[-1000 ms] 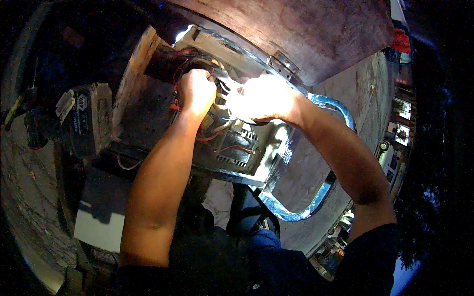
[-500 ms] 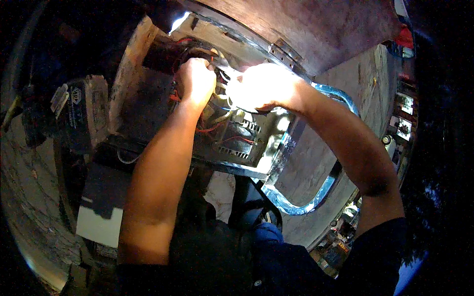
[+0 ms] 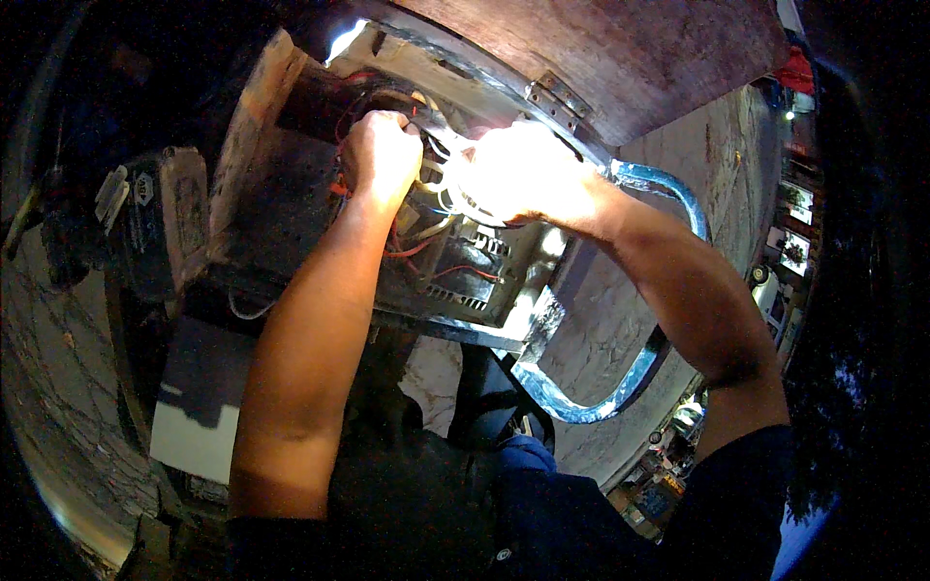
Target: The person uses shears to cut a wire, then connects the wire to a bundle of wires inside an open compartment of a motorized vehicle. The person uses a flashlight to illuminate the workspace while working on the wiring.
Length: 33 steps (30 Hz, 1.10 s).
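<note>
One view: wide fisheye, left of two side-by-side cameras on the wearer's head. Faces down and forward over own torso; dark shirt [image 3: 591, 523] fills lower centre. Left forearm [image 3: 315, 358] rises from lower left, right forearm [image 3: 688, 271] from lower right. Close range: left hand [image 3: 385, 160] and right hand [image 3: 523, 174] at upper centre, open box [image 3: 254, 126] seen from above around them. Straight edges bow toward rim; distant vehicle [image 3: 765, 290] small and tilted, far right.
</note>
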Each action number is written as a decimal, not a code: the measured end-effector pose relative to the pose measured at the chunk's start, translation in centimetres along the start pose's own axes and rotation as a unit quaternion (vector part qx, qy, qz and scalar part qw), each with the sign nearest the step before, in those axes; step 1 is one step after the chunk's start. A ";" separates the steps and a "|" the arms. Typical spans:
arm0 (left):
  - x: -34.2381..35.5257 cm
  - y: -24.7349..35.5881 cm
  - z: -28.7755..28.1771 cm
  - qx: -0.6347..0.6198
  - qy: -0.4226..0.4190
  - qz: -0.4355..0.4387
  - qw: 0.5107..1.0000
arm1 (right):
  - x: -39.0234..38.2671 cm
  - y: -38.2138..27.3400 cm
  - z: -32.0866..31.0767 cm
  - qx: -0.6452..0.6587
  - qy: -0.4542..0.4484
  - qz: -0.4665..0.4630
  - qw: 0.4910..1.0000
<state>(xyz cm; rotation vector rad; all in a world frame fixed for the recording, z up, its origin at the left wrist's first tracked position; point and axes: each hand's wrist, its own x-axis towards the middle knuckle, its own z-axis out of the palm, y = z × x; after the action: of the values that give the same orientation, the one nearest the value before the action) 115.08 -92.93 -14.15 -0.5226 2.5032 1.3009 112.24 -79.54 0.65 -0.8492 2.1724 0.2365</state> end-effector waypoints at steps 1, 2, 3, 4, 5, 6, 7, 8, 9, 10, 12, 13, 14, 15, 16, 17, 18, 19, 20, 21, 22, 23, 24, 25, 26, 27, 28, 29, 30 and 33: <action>0.1 -0.2 0.2 -0.005 0.003 -0.006 1.000 | 0.0 -0.1 -0.2 0.006 -0.003 0.010 1.000; 0.0 0.0 0.1 -0.008 -0.001 -0.011 1.000 | -0.1 0.0 -0.4 0.020 0.012 -0.020 1.000; -0.1 0.3 -0.1 -0.011 -0.005 -0.015 1.000 | -0.4 0.3 -0.5 0.034 0.027 -0.049 0.998; -0.1 0.5 -0.2 -0.014 -0.010 -0.020 1.000 | -0.5 0.4 -0.4 0.049 0.041 -0.057 0.996; -0.1 0.4 -0.2 -0.013 -0.007 -0.003 1.000 | -0.5 0.6 -0.3 0.063 0.055 -0.069 0.994; 0.0 0.3 -0.1 -0.012 -0.004 0.014 1.000 | -0.4 0.8 0.2 0.078 0.068 -0.059 0.993; 0.1 0.2 -0.1 -0.011 -0.002 0.032 0.999 | -0.4 0.9 0.5 0.093 0.081 -0.049 0.991; 0.1 0.0 0.1 -0.035 0.022 0.035 0.999 | -0.4 0.9 0.2 0.093 0.070 -0.063 0.991; 0.0 -0.3 0.4 -0.058 0.047 0.037 0.997 | -0.6 0.8 -0.3 0.094 0.060 -0.077 0.991; -0.1 -0.5 0.6 -0.081 0.071 0.040 0.993 | -0.5 0.8 -0.3 0.100 0.057 -0.089 0.989; 0.2 -0.7 0.8 -0.074 0.081 0.045 0.993 | -0.5 0.7 -0.2 0.117 0.061 -0.107 0.985; 0.2 -0.9 0.8 -0.070 0.086 0.046 0.993 | -0.4 0.7 0.4 0.128 0.068 -0.116 0.983; 0.2 -0.7 0.5 -0.055 0.077 0.034 0.995 | -0.4 1.3 1.8 0.246 0.112 -0.171 0.947; 0.0 -0.1 0.4 -0.044 0.063 0.024 0.997 | -0.3 1.2 3.1 0.274 0.170 -0.158 0.933; -0.2 0.5 0.2 -0.033 0.050 0.014 0.998 | -0.1 0.9 4.6 0.301 0.228 -0.144 0.915; -0.3 0.7 -0.1 -0.029 0.044 0.016 0.998 | -0.1 -0.1 4.5 0.327 0.282 -0.138 0.891; -0.5 0.8 -0.4 -0.026 0.038 0.017 0.999 | -0.6 -0.3 4.0 0.311 0.282 -0.157 0.894; -0.5 0.9 -0.6 -0.023 0.031 0.018 0.999 | -1.1 -0.6 3.4 0.294 0.282 -0.177 0.896; -0.5 0.8 -0.6 -0.029 0.033 0.014 0.999 | -0.9 -0.9 3.9 0.341 0.291 -0.191 0.873; -0.5 0.6 -0.5 -0.034 0.036 0.010 0.999 | -0.9 -1.0 4.2 0.342 0.281 -0.180 0.878; -0.5 0.5 -0.4 -0.040 0.038 0.006 0.998 | -1.0 -1.0 4.4 0.342 0.271 -0.170 0.883; -0.4 0.6 -0.6 -0.036 0.016 0.000 0.999 | -1.0 -1.2 4.5 0.343 0.261 -0.159 0.888; -0.4 0.7 -0.8 -0.031 -0.005 -0.005 0.999 | -0.8 -1.4 4.8 0.285 0.257 -0.128 0.914; -0.3 0.8 -0.9 -0.027 -0.026 -0.011 0.999 | -0.9 -1.5 4.9 0.322 0.245 -0.108 0.908; -0.3 0.7 -1.0 -0.025 -0.035 -0.012 0.999 | -1.0 -1.6 5.1 0.359 0.234 -0.090 0.899; -0.2 0.7 -1.1 -0.023 -0.044 -0.013 0.999 | -1.6 -1.7 5.3 0.486 0.211 -0.081 0.844; -0.1 0.7 -1.1 -0.022 -0.052 -0.014 0.998 | -1.8 -1.7 5.4 0.603 0.184 -0.071 0.773; -0.1 0.7 -1.0 -0.022 -0.053 -0.015 0.998 | -1.7 -1.8 5.2 0.575 0.176 -0.060 0.797; 0.0 0.7 -0.8 -0.023 -0.054 -0.017 0.998 | -1.6 -1.8 4.8 0.546 0.167 -0.049 0.819; -0.2 0.6 -0.9 -0.036 -0.055 -0.018 0.998 | -1.3 -1.8 4.2 0.464 0.178 -0.071 0.865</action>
<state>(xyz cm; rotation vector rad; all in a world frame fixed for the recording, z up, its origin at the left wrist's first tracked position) 114.90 -93.36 -13.14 -0.4947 2.3545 1.3722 116.53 -78.55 -1.11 -0.4819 2.1471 -1.0463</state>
